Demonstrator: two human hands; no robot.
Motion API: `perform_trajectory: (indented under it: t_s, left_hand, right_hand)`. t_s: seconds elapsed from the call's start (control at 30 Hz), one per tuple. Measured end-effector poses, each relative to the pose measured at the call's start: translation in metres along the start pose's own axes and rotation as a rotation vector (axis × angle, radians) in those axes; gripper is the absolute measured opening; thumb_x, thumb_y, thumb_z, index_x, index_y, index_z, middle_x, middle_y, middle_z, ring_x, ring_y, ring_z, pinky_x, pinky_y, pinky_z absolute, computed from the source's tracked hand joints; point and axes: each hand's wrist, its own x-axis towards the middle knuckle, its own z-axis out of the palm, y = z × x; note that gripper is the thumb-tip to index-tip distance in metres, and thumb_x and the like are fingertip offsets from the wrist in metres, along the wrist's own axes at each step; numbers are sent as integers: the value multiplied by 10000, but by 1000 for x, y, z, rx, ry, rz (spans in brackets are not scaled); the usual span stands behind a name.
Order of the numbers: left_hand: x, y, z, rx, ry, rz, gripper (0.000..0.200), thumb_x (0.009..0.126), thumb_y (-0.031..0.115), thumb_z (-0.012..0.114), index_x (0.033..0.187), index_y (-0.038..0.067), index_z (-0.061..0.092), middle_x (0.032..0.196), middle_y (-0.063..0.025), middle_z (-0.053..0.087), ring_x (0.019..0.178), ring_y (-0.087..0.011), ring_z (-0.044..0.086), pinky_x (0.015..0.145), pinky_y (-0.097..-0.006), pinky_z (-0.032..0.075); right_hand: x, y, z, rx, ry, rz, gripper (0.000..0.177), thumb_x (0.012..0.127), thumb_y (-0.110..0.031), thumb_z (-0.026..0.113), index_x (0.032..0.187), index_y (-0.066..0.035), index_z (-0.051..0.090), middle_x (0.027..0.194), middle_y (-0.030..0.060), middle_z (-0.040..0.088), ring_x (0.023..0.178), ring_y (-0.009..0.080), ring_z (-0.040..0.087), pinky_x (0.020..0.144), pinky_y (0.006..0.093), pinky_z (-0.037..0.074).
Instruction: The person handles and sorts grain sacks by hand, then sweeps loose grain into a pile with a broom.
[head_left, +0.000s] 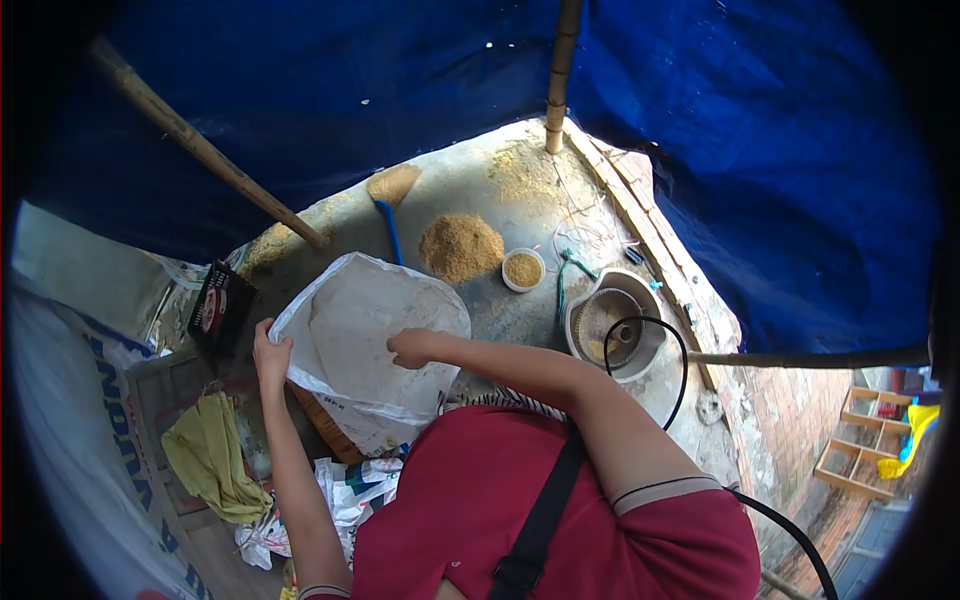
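A large white sack [345, 405] stands wide open in front of me, its inside pale and greyish. My left hand [271, 358] is closed on the left edge of its mouth, thumb over the rim. Over the opening is my right hand [410, 348], its fingers curled together; what they hold, if anything, is hidden. Just beyond the sack, a heap of yellow-brown grain-like material [461, 248] lies on the concrete floor. Beside it sits a small white tub [523, 270] filled with similar material.
A blue-handled broom [391, 225] lies behind the sack. To the right stands a round basin-like machine [640, 365] with a black cable. Bamboo poles [210, 150] and blue tarpaulin [330, 80] border the space. At left are a black crate [217, 305] and a green cloth [212, 458].
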Motion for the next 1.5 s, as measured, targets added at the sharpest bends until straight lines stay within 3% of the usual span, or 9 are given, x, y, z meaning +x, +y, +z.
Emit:
perform_trajectory:
  t_s: [0.2,0.57,0.7,0.9,1.03,1.1,1.13,1.23,1.5]
  left_hand:
    - [12,10,17,-390,-145,-52,443,671,75,663,1083,0,516,952,-141,584,846,-202,551,751,-291,426]
    - [-3,-2,42,-514,-98,-114,412,667,25,659,1057,-19,533,942,-123,582,823,-175,543,736,-272,430]
    - [-22,34,54,-580,-70,-184,453,640,-52,624,1078,-13,518,959,-140,574,815,-193,556,718,-282,447]
    - [-26,77,72,-721,-82,-267,479,636,-85,597,1098,-12,495,972,-145,563,831,-204,565,731,-286,460]
    - [-45,126,87,-909,-87,-253,549,634,-131,562,1148,5,425,1029,-141,507,795,-198,546,693,-272,461]
    - [-51,134,94,-576,166,-73,531,637,-139,539,1124,46,438,970,-112,464,728,-172,489,649,-272,438]
    - [-51,132,94,-566,168,-78,531,637,-139,539,1124,46,438,970,-112,464,728,-172,489,649,-272,438]
    - [-45,134,86,-274,399,244,494,637,-134,510,1081,77,466,913,-92,414,689,-160,421,630,-282,407]
    - [-12,174,66,5,-101,331,424,630,-131,415,949,59,621,1141,-167,491,1072,-306,480,894,-319,383]
  right_hand:
    - [-25,23,33,13,3,133,273,750,-224,539,923,-14,570,902,201,580,920,353,542,765,411,439]
    - [-108,49,-13,-194,1114,363,298,689,-64,475,971,-68,572,1238,255,356,1188,375,305,942,451,302]
    - [-127,85,5,133,850,739,490,694,-124,501,1181,-117,455,1206,261,395,1150,397,355,947,523,270]
    - [-182,126,-7,1146,453,646,611,668,-44,460,1264,-90,336,974,235,558,851,355,580,734,435,472]
    - [-169,144,3,967,525,499,607,665,-15,445,1259,-48,325,995,245,544,858,327,586,658,378,496]
    - [-164,145,2,851,594,416,592,673,-27,437,1253,-27,319,989,254,547,884,330,579,694,375,487]
    - [-163,146,0,899,596,427,571,675,-46,448,1239,-52,355,1125,235,496,1040,351,492,881,374,395]
    - [-164,157,-12,826,642,490,550,679,-57,450,1224,-50,373,1142,221,492,1043,353,490,883,371,396]
    - [-146,182,-20,883,649,569,508,683,-70,449,1186,-22,397,976,272,559,943,374,544,834,414,423]
